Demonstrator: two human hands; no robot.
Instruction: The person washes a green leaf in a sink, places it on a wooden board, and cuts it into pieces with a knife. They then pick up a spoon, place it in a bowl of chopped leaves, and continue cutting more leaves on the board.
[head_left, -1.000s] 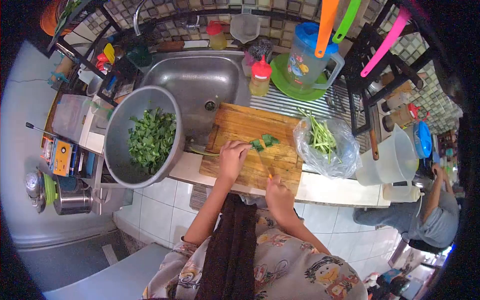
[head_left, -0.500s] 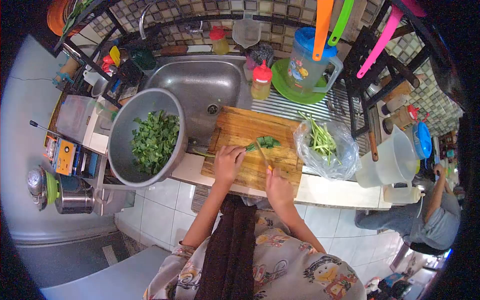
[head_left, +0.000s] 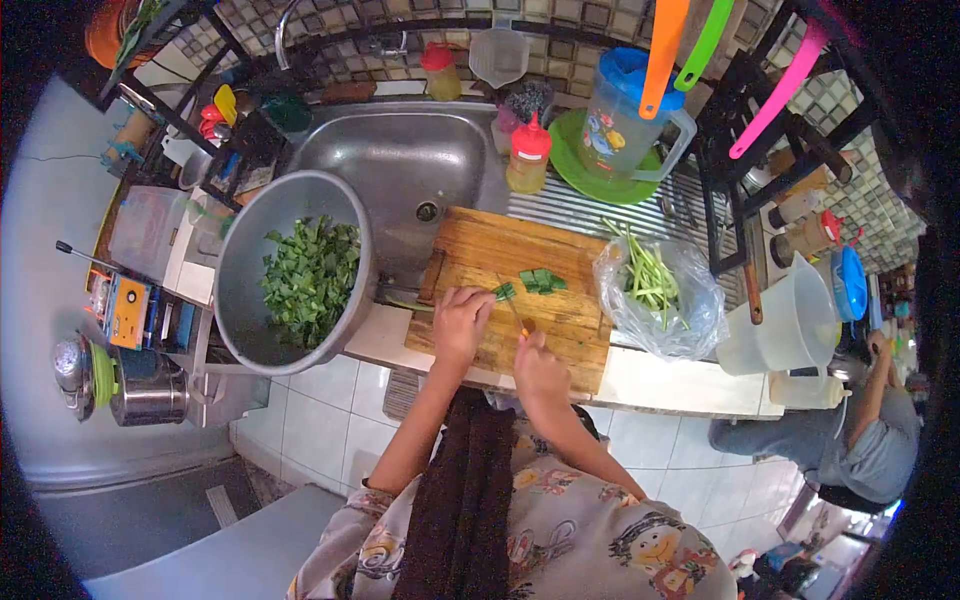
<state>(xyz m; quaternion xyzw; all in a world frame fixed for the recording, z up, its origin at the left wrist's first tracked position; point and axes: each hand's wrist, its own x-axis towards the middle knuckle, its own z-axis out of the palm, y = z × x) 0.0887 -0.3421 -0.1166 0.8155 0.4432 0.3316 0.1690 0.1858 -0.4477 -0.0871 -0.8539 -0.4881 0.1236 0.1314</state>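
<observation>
My left hand [head_left: 461,322] is closed on a bunch of green leaves [head_left: 503,291] at the left part of the wooden cutting board [head_left: 480,235]. In my right hand [head_left: 541,371] is the orange handle of a knife [head_left: 516,309], its blade against the leaves beside my left fingertips. Cut green pieces [head_left: 542,281] lie on the board just right of the blade. A grey basin [head_left: 230,265] on the left holds chopped leaves [head_left: 312,280]. Right of the board, a clear plastic bag [head_left: 700,315] holds pale green stems [head_left: 650,275].
Behind the board are the metal sink [head_left: 400,150], a red-capped bottle [head_left: 528,158] and a blue-lidded pitcher [head_left: 620,125] on a green plate [head_left: 570,160]. A clear measuring jug [head_left: 780,325] stands at the right. Another person [head_left: 870,430] is at the far right.
My right hand and the knife have moved left, closer to my left hand. The cut pieces now lie apart from the held bunch, and the bunch shows shorter.
</observation>
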